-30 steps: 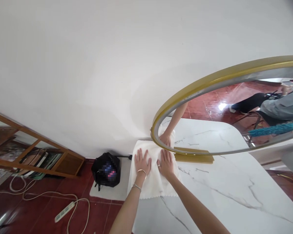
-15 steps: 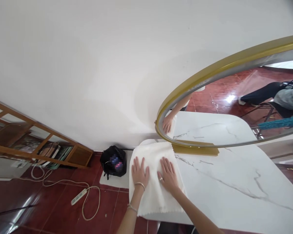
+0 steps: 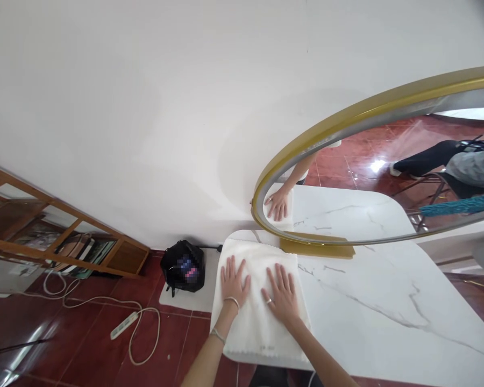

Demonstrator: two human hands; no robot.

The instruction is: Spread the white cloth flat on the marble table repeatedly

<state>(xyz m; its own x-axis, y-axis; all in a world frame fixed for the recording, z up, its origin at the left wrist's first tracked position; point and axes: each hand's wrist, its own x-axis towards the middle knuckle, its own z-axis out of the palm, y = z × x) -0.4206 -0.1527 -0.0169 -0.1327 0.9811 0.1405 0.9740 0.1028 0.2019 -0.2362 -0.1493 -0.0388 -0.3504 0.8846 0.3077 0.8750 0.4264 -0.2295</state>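
Left hand [image 3: 234, 284] and right hand [image 3: 283, 295] had both come back a bit from the wall [image 3: 145, 107], and the white cloth [image 3: 262, 333] had come with them. A thin strip of the white table [image 3: 367, 333] now showed past its far edge, where one second before the cloth had hidden it. Both hands lay palm down on the cloth with their fingers spread wide. They did not pinch or hold anything; they just rested flat on top. How hard they pushed, I could not tell. The cloth was on the rounded end of the table, with its far right part right by the gold base [image 3: 322, 250] under the round mirror [image 3: 371, 183]. Its near edge came close to the near edge of the table. To me, the step looked like making the cloth lie smooth. Soft folds showed between the hands, so that did not seem done. The next move seemed to call for flat palms, pressing from the middle out to the sides, with care not to bump the gold base.
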